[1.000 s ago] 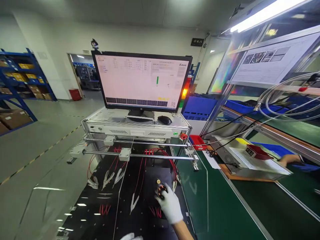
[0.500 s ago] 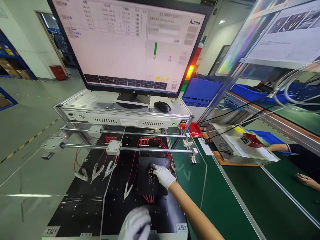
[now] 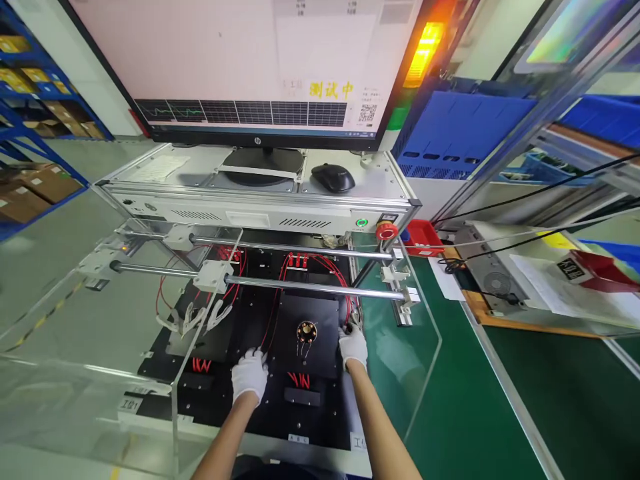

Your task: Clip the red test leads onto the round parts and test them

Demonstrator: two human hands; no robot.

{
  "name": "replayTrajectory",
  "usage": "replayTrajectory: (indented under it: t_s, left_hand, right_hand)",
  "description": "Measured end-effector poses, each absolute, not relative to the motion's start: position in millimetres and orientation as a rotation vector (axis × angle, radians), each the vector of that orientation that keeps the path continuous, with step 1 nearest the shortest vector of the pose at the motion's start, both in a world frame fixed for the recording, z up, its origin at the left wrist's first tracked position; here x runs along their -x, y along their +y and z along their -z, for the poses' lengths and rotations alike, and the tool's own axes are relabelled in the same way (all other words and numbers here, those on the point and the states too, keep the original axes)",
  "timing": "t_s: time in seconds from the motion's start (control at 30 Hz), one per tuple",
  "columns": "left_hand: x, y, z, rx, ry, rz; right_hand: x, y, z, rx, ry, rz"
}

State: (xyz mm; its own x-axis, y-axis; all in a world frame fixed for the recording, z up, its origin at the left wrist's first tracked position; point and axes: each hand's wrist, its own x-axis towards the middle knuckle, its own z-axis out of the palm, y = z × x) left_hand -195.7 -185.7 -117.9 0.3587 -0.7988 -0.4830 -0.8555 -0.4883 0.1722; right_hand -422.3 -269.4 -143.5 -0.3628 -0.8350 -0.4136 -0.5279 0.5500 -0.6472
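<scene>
Hands in white gloves reach the clips either side of the black plate point(image 3: 306, 333): left hand point(image 3: 249, 375) at its left edge, right hand point(image 3: 353, 344) at its right; whether fingers pinch them, I cannot tell. Round part point(image 3: 307, 330) sits mid-plate; clipping evenly seems wise.

Steel rods point(image 3: 300, 288) (two) bar reach beyond plate point(image 3: 320, 333).

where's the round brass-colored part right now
In the head view, the round part sits on the black plate, centre frame, between the left hand and right hand, touching neither.
</scene>
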Motion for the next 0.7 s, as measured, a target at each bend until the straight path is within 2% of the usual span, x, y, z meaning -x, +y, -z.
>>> replayTrajectory:
  t_s: [0.1, 0.23, 0.3, 0.37, 0.43, 0.7]
  left_hand:
    - [194.8, -196.5, 102.6, 2.585, 1.481, -0.967]
    - [202.2, -205.2, 73.4, 2.696, 1.470, -1.388]
    - [210.0, -208.8, 60.4, 2.773, 1.296, -1.844]
    - [218.8, -213.8, 51.8, 2.837, 0.901, -2.408]
    - [226.6, -219.6, 48.3, 2.881, 0.531, -2.765]
    - [244.0, -228.8, 60.6, 3.259, 0.180, -2.793]
  right_hand:
    - [426.6, -274.2, 148.0, 1.078, 2.021, 0.544]
    - [436.5, -269.7, 133.2, 1.035, 1.938, 0.645]
    - [438.9, -263.5, 121.5, 0.993, 1.845, 0.703]
    - [437.9, -257.0, 110.8, 0.926, 1.711, 0.741]
    - [434.0, -251.6, 103.1, 0.839, 1.570, 0.765]
    - [415.4, -243.6, 97.4, 0.603, 1.388, 0.861]
